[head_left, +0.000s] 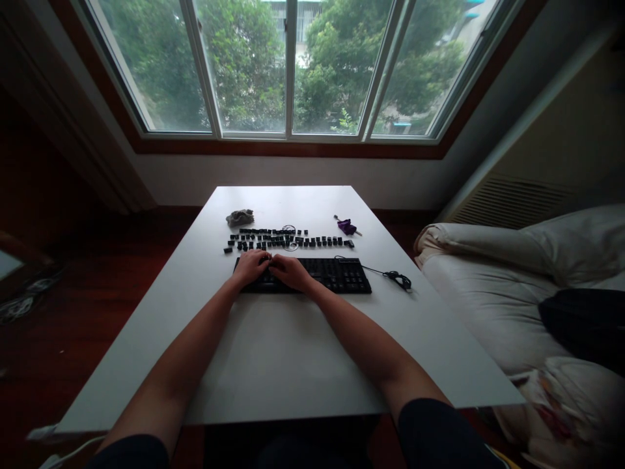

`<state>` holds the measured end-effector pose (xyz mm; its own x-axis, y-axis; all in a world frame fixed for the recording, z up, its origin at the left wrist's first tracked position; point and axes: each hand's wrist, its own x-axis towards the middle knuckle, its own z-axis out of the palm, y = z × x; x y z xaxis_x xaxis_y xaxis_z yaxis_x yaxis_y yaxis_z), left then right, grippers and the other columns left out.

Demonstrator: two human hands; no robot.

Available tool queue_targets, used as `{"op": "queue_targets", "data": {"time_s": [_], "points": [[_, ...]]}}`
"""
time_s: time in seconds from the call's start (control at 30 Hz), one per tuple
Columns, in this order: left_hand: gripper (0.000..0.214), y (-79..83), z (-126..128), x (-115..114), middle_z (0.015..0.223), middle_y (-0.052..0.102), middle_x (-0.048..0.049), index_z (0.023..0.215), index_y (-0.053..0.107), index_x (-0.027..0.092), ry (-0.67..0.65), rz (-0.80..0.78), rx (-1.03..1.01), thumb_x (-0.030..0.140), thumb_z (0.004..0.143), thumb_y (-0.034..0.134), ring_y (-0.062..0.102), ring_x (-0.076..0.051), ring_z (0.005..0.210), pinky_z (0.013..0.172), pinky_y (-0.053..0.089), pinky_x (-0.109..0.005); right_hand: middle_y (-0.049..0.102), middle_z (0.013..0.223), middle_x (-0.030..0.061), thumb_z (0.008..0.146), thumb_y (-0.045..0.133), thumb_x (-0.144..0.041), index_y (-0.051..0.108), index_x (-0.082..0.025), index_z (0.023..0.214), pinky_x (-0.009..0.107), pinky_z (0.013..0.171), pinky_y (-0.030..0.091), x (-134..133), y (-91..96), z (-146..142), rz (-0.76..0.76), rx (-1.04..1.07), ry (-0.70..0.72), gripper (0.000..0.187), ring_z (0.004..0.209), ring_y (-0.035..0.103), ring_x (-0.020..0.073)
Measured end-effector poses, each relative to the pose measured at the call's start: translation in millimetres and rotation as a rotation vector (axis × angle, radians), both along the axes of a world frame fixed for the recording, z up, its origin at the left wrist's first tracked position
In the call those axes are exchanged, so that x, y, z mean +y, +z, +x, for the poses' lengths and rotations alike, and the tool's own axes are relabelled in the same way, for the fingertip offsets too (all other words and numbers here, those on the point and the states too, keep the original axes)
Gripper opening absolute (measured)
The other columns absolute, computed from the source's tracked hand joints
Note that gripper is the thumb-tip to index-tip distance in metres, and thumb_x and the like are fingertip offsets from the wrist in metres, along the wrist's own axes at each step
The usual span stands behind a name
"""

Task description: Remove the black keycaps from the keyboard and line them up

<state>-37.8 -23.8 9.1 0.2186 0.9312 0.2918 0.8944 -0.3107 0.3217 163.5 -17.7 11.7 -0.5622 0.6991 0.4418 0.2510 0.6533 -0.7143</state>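
A black keyboard (336,275) lies across the middle of the white table (273,365). My left hand (250,266) rests on its left end, fingers curled down onto it. My right hand (289,269) lies close beside the left one, also curled over the keyboard's left part. What the fingertips pinch, if anything, is too small to make out. Just beyond the keyboard, several loose black keycaps (288,240) lie in two rows on the table.
A crumpled grey cloth (240,217) lies at the far left of the keycaps, a purple tool (347,226) at the far right. The keyboard's cable (398,279) coils to the right. A white sofa (527,280) stands right of the table, windows behind.
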Motion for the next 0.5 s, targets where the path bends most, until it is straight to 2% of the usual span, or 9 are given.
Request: {"op": "queue_targets", "data": {"time_s": [0.1,0.2,0.33,0.5], "points": [[0.025,-0.9,-0.7,0.8,0.111,0.071,-0.006,0.108,0.072,0.025,0.001,0.003,-0.015,0.032,0.09,0.055,0.06,-0.027,0.104,0.091,0.043,-0.039,0.056,0.066,-0.0028,0.087,0.059,-0.032,0.065,-0.02,0.088,0.024,0.06,0.035,-5.3,1.3,-0.2,0.047,-0.048,-0.032,0.014,0.059,0.044,0.0122],[0.025,-1.4,-1.6,1.2,0.11,0.071,-0.0057,0.108,0.072,0.026,-0.012,0.004,-0.027,0.033,0.09,0.056,0.06,-0.027,0.103,0.09,0.043,-0.039,0.061,0.07,-0.0009,0.092,0.056,-0.041,0.068,-0.02,0.09,0.024,0.063,0.037,-7.3,3.5,-0.2,0.06,-0.057,-0.057,0.024,0.063,0.049,0.0134],[0.026,-1.9,-2.2,1.0,0.109,0.071,-0.0057,0.109,0.072,0.026,-0.025,0.014,-0.04,0.035,0.09,0.056,0.061,-0.027,0.101,0.089,0.043,-0.039,0.065,0.073,0.0008,0.095,0.051,-0.048,0.069,-0.02,0.091,0.025,0.067,0.039,-4.8,5.2,0.8,0.011,-0.008,-0.098,0.034,0.067,0.055,0.015],[0.026,-1.7,-2.5,0.9,0.107,0.071,-0.006,0.109,0.072,0.026,-0.027,0.016,-0.042,0.035,0.09,0.055,0.061,-0.026,0.1,0.088,0.043,-0.038,0.064,0.068,0.0004,0.096,0.048,-0.048,0.067,-0.019,0.081,0.024,0.065,0.04,-2.4,4.6,1.5,-0.05,0.057,-0.15,0.038,0.065,0.055,0.0143]]}}
